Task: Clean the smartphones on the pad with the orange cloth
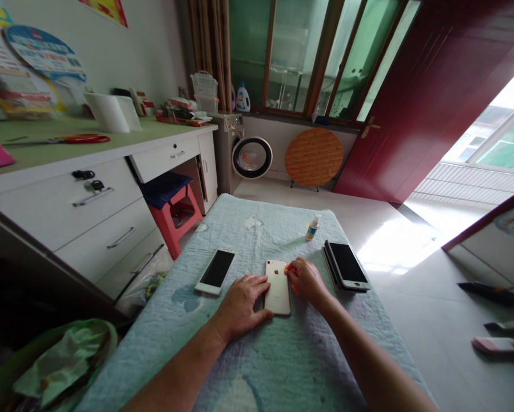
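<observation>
A gold smartphone [277, 294] lies back side up on the quilted cover, its camera end pointing away from me. My left hand [243, 303] holds it steady, fingers on its left edge and thumb at its near end. Pinched in my right hand [306, 278] is a small orange cloth [287, 269], pressed to the phone's upper right edge. Most of the cloth is hidden by my fingers. A white smartphone [216, 270] lies screen up to the left. To the right is a stack of phones [346, 266], a white one on top. A small spray bottle [312, 228] stands upright beyond my right hand.
The pale blue quilted cover [239, 223] spreads over the surface under the phones. A white desk [111, 223] runs along the left, with a red stool [177, 214] beside it. At bottom left is a green bin [108, 337]. A washing machine [228, 149] stands behind, door open.
</observation>
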Demonstrator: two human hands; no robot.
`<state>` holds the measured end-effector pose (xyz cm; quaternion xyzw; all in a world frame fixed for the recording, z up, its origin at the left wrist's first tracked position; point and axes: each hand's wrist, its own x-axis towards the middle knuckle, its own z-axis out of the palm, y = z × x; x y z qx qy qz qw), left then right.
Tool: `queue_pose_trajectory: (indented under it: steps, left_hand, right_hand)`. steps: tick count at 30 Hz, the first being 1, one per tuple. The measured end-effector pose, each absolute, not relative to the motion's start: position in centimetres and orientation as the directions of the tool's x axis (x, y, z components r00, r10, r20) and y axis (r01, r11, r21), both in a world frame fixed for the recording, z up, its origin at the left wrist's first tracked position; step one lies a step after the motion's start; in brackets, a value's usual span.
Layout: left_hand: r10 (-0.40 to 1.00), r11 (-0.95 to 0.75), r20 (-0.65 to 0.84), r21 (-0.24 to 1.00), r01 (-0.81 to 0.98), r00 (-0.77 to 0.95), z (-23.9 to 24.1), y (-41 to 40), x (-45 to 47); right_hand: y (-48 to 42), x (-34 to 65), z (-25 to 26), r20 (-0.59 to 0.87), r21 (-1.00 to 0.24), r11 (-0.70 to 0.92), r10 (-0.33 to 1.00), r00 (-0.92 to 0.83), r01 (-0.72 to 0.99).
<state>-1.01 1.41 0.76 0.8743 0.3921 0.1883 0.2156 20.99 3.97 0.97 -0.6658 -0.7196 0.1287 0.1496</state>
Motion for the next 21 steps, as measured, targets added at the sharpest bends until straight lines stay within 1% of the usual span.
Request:
queue_pose_trajectory:
  steps: [7,10,12,16,21]
  left_hand:
    - [0.78,-0.592,0.17,0.511,0.623,0.602,0.3,1.3,-0.9]
    - [0.781,-0.594,0.175,0.505,0.626,0.599,0.2,1.3,-0.9]
    - [0.777,-0.6,0.178,0.502,0.623,0.604,0.2,1.4,-0.9]
    - [0.757,-0.621,0.196,0.515,0.592,0.623,0.0,1.4,-1.1]
    - [0.753,-0.623,0.204,0.527,0.578,0.625,0.1,1.4,-1.1]
  right_hand:
    - [-1.9,21.1,1.8,-0.028,-0.481,0.142,0.984,-0.177,0.865]
    - [-3.4,21.4,2.8,-0.071,-0.543,0.201,0.957,-0.283,0.815]
    - [-3.4,21.4,3.5,-0.05,-0.561,0.241,0.945,-0.323,0.792]
    - [-1.9,20.6,3.6,0.067,-0.508,0.257,0.963,-0.26,0.822]
    - [0.3,19.6,1.6,0.107,-0.445,0.271,0.962,-0.25,0.853]
